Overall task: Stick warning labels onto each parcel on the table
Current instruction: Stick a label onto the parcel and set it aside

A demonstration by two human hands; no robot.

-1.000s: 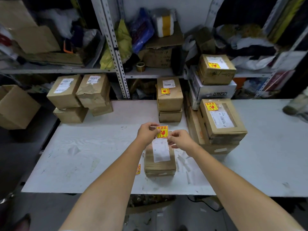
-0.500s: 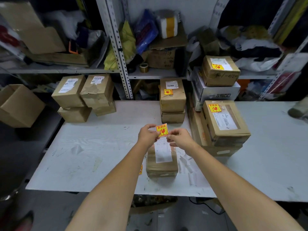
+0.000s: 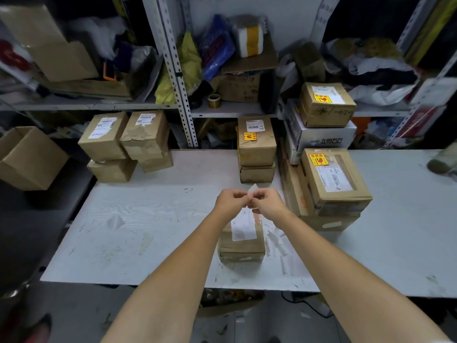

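A small cardboard parcel (image 3: 243, 241) with a white shipping slip lies on the white table (image 3: 148, 219) right in front of me. Just above its far end, my left hand (image 3: 230, 203) and my right hand (image 3: 265, 201) pinch a warning label (image 3: 251, 190) between their fingertips. The label is turned so that mostly its pale backing shows, with a sliver of yellow and red at the left hand. Parcels bearing yellow labels stand behind: one in the middle stack (image 3: 256, 141), one at the right (image 3: 332, 179) and one higher up (image 3: 326, 103).
Unlabelled parcels (image 3: 123, 137) are stacked at the table's back left. White backing strips (image 3: 277, 246) lie scattered right of the near parcel. An open carton (image 3: 27, 158) stands off the table's left side. Cluttered metal shelves (image 3: 178, 70) rise behind.
The label faced me with its yellow and red print a second ago; now it is turned with its pale backing up. Both hands have stayed together above the parcel.
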